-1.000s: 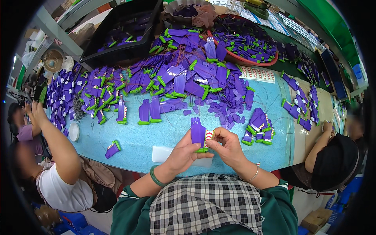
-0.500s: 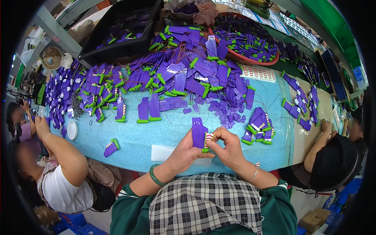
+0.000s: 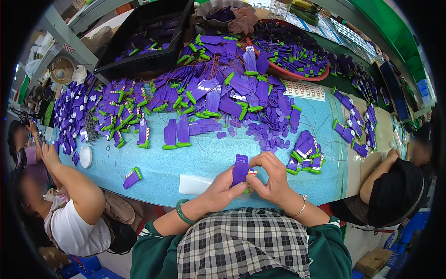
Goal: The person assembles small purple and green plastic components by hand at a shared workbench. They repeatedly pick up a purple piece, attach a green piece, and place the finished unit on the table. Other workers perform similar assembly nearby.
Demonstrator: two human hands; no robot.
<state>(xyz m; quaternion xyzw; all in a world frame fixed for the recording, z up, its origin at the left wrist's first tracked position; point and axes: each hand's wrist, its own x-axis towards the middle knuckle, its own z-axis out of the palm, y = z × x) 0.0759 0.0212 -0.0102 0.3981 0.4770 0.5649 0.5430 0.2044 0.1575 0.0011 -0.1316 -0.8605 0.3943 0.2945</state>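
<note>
My left hand (image 3: 222, 189) is closed round a flat purple plastic piece (image 3: 240, 167) with a notched top and a green lower end mostly covered by fingers. Against the right edge of that piece, thumb and forefinger of my right hand (image 3: 274, 182) pinch a small red-and-white striped sticker (image 3: 253, 172), of which only a little shows. Below my left wrist lies a white card (image 3: 193, 184) on the blue table top (image 3: 158, 162). To the right is a small stack of purple pieces (image 3: 305, 144) with green ends and striped stickers.
A large heap of purple and green pieces (image 3: 204, 88) with thin wires spreads across the back. Behind it stand a black bin (image 3: 107, 65) and a red basin (image 3: 297, 78). A striped sticker sheet (image 3: 304, 90) lies nearby. Co-workers sit at left (image 3: 76, 214) and right (image 3: 390, 190).
Both hands have shifted slightly with the purple piece, which now sits lower and more to the right. My right fingers cover more of the striped sticker.
</note>
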